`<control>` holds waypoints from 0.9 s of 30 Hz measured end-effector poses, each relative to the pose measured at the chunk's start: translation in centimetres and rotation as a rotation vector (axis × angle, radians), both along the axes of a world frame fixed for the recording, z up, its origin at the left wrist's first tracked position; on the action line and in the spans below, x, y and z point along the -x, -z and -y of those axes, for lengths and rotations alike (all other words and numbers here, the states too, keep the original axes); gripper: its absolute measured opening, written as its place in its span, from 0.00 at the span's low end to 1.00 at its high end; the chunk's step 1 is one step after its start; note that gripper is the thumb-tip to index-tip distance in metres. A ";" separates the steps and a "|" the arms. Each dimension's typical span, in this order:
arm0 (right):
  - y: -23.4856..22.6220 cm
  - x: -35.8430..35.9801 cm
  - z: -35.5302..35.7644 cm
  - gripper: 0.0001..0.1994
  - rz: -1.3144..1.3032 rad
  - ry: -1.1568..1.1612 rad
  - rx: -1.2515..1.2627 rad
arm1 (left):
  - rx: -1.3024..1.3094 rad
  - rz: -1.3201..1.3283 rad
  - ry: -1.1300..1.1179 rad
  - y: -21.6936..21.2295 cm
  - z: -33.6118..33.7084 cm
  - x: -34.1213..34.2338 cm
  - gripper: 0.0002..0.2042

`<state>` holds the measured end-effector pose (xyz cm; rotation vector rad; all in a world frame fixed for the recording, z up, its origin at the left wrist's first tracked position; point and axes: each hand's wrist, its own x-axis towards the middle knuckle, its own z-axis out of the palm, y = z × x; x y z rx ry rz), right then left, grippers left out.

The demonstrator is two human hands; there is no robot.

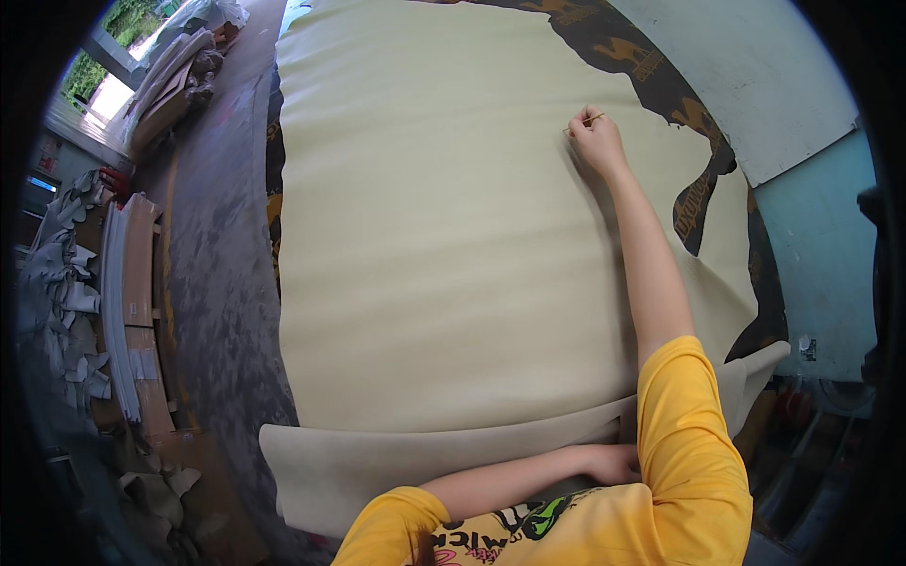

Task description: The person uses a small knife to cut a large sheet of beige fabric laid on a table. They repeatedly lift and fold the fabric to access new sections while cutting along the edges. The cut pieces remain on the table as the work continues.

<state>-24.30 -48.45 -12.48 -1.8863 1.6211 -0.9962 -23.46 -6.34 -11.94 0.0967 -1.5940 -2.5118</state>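
Note:
A large pale cream-yellow leather hide [453, 217] is spread over the table, with low ripples across it. My right hand [596, 143] reaches out over its upper right part, fingers pinched around a thin gold-coloured pen [594, 117]. The hand rests at or just above the surface. Along the near side the hide turns over into a grey-beige flap [354, 462]. Close against my body, my left hand [615, 464] lies by this flap. My right sleeve partly covers it, so its fingers are hidden.
A dark cloth with brown print [694, 203] shows past the hide's ragged right edge. Pale panels [816, 245] stand at the right. To the left lie strapped long boards [132, 311], leather scraps [71, 283] and wrapped bundles [179, 80] beside a grey floor [217, 264].

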 end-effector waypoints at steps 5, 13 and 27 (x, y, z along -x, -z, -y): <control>-0.4 -2.6 0.7 0.11 0.044 -0.127 -0.070 | 0.066 0.003 0.017 -0.2 0.3 -0.2 0.33; -0.3 -6.5 3.5 0.11 0.060 -0.205 -0.081 | -0.020 -0.007 0.124 -1.1 1.3 -0.3 0.40; -0.6 -7.7 0.7 0.09 0.008 -0.238 -0.125 | 0.012 -0.085 -0.008 0.9 -0.4 1.3 0.37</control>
